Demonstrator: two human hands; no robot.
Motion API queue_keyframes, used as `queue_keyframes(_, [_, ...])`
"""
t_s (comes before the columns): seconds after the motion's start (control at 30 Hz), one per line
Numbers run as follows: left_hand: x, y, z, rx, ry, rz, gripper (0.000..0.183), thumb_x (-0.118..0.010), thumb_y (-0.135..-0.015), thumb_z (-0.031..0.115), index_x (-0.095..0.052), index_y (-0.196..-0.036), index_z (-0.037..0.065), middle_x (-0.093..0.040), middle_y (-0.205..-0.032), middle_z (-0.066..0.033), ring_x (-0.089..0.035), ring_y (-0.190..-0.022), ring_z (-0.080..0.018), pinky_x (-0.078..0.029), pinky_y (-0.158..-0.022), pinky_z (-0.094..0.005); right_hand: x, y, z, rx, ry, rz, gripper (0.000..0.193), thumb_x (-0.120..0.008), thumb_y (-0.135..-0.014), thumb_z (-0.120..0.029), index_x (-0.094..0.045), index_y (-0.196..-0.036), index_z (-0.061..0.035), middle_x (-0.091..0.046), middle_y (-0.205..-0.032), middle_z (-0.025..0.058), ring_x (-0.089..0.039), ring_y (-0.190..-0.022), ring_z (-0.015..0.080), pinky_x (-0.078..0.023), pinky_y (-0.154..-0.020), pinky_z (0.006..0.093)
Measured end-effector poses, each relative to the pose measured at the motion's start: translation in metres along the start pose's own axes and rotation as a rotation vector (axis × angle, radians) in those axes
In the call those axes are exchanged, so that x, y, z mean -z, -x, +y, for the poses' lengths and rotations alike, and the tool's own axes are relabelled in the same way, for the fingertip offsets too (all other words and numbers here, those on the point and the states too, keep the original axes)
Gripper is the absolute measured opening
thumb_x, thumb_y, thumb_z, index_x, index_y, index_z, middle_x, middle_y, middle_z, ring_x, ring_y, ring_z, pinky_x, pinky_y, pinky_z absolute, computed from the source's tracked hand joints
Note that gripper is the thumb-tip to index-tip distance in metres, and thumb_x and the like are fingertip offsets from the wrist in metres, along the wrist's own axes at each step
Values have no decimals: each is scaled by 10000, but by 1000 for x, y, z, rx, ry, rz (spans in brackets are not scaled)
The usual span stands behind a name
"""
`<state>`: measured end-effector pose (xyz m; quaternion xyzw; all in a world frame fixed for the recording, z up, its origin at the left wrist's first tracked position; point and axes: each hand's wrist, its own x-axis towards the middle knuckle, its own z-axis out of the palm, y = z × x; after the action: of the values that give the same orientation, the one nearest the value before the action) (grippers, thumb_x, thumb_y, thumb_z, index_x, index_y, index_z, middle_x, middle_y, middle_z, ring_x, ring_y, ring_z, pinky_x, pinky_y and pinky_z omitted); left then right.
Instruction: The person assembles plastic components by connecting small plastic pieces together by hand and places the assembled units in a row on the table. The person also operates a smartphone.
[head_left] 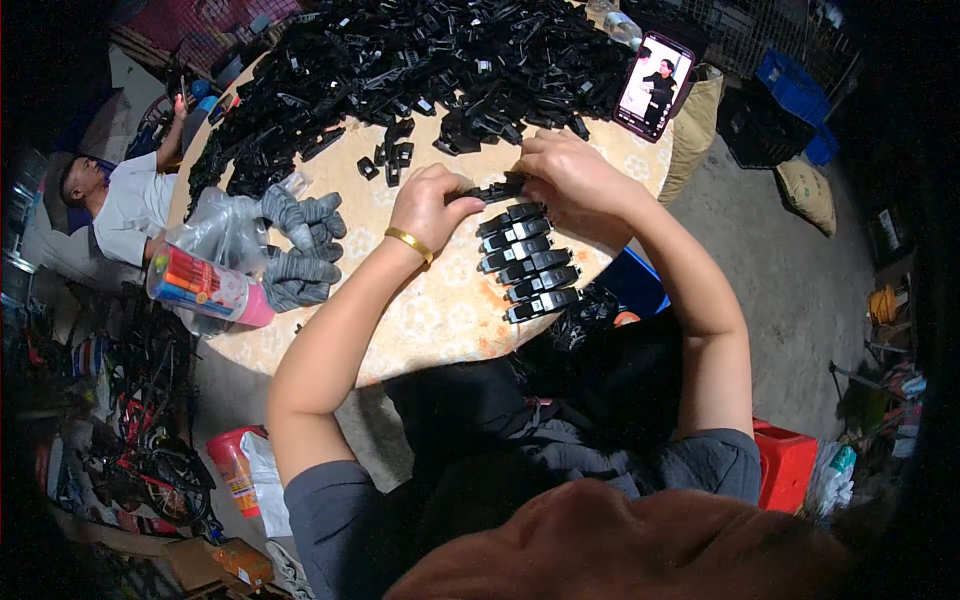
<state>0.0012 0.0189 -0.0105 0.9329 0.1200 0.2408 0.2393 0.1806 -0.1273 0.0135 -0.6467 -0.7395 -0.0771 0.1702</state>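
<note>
My left hand (430, 208) is closed, thumb and fingers pinching one end of a black plastic part (490, 192). The other end is gripped by my right hand (568, 172), its fingers curled over it. Just below the held part, several similar black plastic pieces (530, 262) with grey shiny patches lie side by side in a row near the table's front edge. Beyond my hands spreads a large heap of loose black plastic parts (400, 60). A few small pieces (390, 160) lie apart from the heap, close to my left hand.
The round table (430, 310) has a patterned cloth. On its left are grey gloves (300, 275), a clear plastic bag (222, 222) and a container of pens (205, 285). A lit phone (655, 85) stands at right. Another person (130, 210) sits at left.
</note>
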Motion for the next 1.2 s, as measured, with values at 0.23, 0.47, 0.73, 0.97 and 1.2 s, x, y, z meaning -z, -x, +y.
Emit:
queue_keyframes(0.23, [1,1,-3,-3,-6,-3,230,-749,-666,231,-688,-785,43,-584,-763,-109,-555,-785,-285,-453,-715,-366,-1,-1,-5,-47,-53,-14,109,-624,-753,-94,-614,-842,-34,-571,-852,101,-547,-879,278,-439,-752,372])
queue_keyframes(0.47, [-2,-2,2,-9,92,-77,213,-750,-664,192,-678,-800,45,-570,-773,-99,-550,-795,-274,-451,-709,-359,-19,-33,0,-5,-244,157,207,-610,-788,-100,-633,-988,-50,-621,-939,109,-593,-873,304,-483,-749,373])
queue_keyframes(0.73, [-4,1,-4,-114,100,-10,219,-768,-656,124,-648,-798,9,-549,-754,-88,-543,-697,-221,-446,-633,-318,-40,-86,-12,50,131,34,160,-611,-747,-178,-645,-852,-63,-613,-887,108,-600,-864,285,-500,-737,384])
queue_keyframes(0.97, [-4,6,-8,-103,57,18,237,-760,-670,187,-676,-835,39,-553,-753,-100,-548,-709,-238,-448,-651,-333,-15,-61,-9,-160,-198,-33,292,-629,-776,-229,-643,-1011,-55,-637,-891,136,-606,-827,281,-484,-727,364])
queue_keyframes(1.2, [-4,2,-1,-2,65,-9,211,-750,-665,216,-684,-790,60,-569,-767,-108,-557,-789,-283,-458,-707,-365,-6,-10,-2,-338,-805,-155,182,-516,-916,-115,-608,-1036,-13,-630,-900,34,-558,-785,97,-467,-675,267])
